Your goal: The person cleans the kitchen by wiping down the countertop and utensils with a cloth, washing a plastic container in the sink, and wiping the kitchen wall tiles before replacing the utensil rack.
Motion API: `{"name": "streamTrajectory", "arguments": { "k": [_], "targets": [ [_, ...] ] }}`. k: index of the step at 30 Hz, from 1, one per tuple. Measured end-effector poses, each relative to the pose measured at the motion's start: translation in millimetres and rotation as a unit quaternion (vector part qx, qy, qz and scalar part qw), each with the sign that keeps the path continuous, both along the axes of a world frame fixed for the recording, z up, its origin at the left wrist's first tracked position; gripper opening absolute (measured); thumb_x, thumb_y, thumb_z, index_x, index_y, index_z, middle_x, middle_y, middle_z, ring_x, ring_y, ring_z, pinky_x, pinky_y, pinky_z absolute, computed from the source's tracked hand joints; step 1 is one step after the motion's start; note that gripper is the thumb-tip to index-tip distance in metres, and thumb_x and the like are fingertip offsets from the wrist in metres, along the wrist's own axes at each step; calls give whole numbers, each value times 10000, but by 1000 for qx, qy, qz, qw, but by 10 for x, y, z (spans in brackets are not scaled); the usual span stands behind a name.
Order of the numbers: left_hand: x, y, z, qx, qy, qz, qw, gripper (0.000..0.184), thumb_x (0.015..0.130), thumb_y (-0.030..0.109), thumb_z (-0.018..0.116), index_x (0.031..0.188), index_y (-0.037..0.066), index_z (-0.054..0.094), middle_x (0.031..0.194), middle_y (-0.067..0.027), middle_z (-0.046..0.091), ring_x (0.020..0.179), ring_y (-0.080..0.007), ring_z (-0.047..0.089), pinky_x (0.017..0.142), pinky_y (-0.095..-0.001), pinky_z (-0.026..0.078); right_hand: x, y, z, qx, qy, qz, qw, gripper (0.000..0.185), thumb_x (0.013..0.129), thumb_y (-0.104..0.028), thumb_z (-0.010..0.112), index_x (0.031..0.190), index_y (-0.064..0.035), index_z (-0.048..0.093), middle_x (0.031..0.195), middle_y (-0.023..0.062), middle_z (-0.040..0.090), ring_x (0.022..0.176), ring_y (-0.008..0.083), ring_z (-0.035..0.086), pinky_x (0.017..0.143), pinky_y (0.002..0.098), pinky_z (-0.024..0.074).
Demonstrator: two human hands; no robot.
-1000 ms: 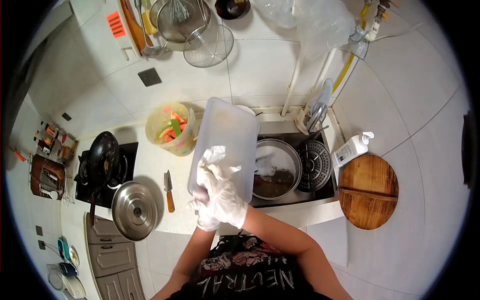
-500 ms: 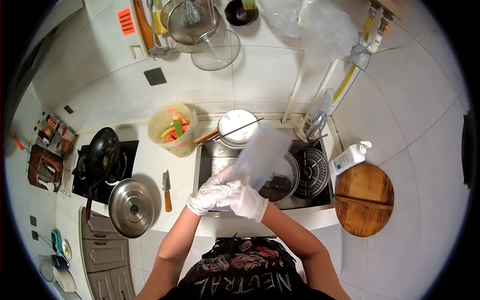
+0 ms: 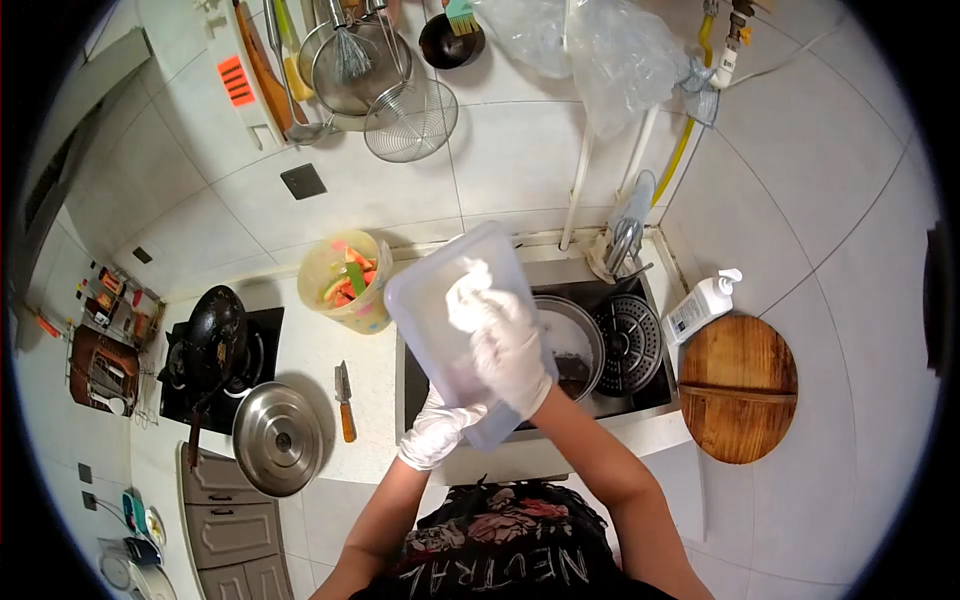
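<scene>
Both hands wear white gloves. My left hand point(image 3: 438, 432) grips the lower left edge of a translucent plastic container point(image 3: 425, 305), which is tilted above the sink. Over the container's surface, my right hand point(image 3: 508, 350) holds a crumpled white cloth point(image 3: 470, 292) in its fingers. The container hides the left part of the sink. To its right a round metal pot point(image 3: 602, 345) with whitish liquid stands in the sink, beside a black perforated rack point(image 3: 632, 345).
Left of the sink are a bin with melon rinds point(image 3: 350, 285), a knife point(image 3: 346, 402), a metal lid point(image 3: 277, 440) and a wok point(image 3: 216, 330) on the stove. A soap bottle point(image 3: 697, 310) and a round wooden lid point(image 3: 740, 390) are at the right.
The container, narrow and tilted to the right half a second ago, now shows its broad face further left. My hands have moved apart, the right one now higher with the cloth.
</scene>
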State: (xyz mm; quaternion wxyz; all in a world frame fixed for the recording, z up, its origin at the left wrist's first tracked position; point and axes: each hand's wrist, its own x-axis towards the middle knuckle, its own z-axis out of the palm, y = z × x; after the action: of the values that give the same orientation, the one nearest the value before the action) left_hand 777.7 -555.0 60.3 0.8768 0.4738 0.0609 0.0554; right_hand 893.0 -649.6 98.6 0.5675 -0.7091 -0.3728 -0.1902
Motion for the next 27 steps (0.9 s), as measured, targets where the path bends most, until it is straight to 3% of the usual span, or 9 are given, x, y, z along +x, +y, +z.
{"name": "streamTrajectory", "arguments": {
  "k": [5,8,10,11,13,16,19,25,27],
  "targets": [
    [62,296,188,-96,6,-24,995,549,713,8,575,1241,-15,428,963,-69,585,861,-189,587,813,-312,476,-166,11,-33,-68,-77,132,986,291,734,-81,575,1014,-113,647,956,53,590,835,255,557,773,357,453],
    [0,372,-65,-97,10,-16,995,575,717,36,559,1274,21,416,958,-87,589,783,-180,595,734,-316,494,-58,2,-55,-112,-119,102,981,215,733,-91,579,933,-108,654,941,45,599,827,242,562,765,355,454],
    [-4,313,-44,-81,-18,-6,997,668,701,-18,558,1335,59,359,1028,-59,563,849,-170,584,757,-337,499,83,34,-58,-133,-71,23,988,174,732,-72,576,889,-92,649,935,68,610,859,245,578,753,350,466],
    [-13,213,49,-74,-31,-1,997,719,693,-45,558,1365,77,331,1063,-45,551,882,-165,578,769,-348,501,347,109,-4,52,40,170,983,157,766,-65,568,902,-82,646,953,99,603,907,272,579,788,363,471],
    [-17,22,331,-56,-12,19,998,774,685,-91,520,1398,117,301,1132,-26,541,935,-149,570,776,-310,496,281,262,13,72,97,-59,991,145,805,-70,557,920,-68,645,958,118,589,914,293,579,796,376,474],
    [-19,67,-19,60,28,64,996,749,689,-134,467,1382,114,332,1206,-26,516,978,-135,557,798,-280,491,-85,378,187,14,-57,-24,998,248,795,-54,575,1037,-74,626,961,114,580,891,293,581,806,387,471],
    [-71,-11,34,22,10,111,993,736,689,-131,463,1376,105,343,1186,-35,531,974,-137,560,806,-290,494,-74,437,411,8,-223,17,975,215,759,-2,607,961,-61,649,876,68,590,828,243,590,763,332,496],
    [-105,-25,228,85,-7,117,990,732,696,-119,440,1390,68,299,1225,-71,518,1046,-182,553,869,-297,467,227,425,195,78,-27,-48,995,182,767,28,552,910,-45,638,904,91,598,861,263,593,842,352,476],
    [-117,10,119,132,51,140,980,742,686,-118,444,1390,58,293,1238,-85,516,1085,-208,545,882,-305,462,-32,415,392,13,-165,21,986,196,743,32,554,914,-23,632,910,114,596,913,276,591,879,356,459]
  ]
}}
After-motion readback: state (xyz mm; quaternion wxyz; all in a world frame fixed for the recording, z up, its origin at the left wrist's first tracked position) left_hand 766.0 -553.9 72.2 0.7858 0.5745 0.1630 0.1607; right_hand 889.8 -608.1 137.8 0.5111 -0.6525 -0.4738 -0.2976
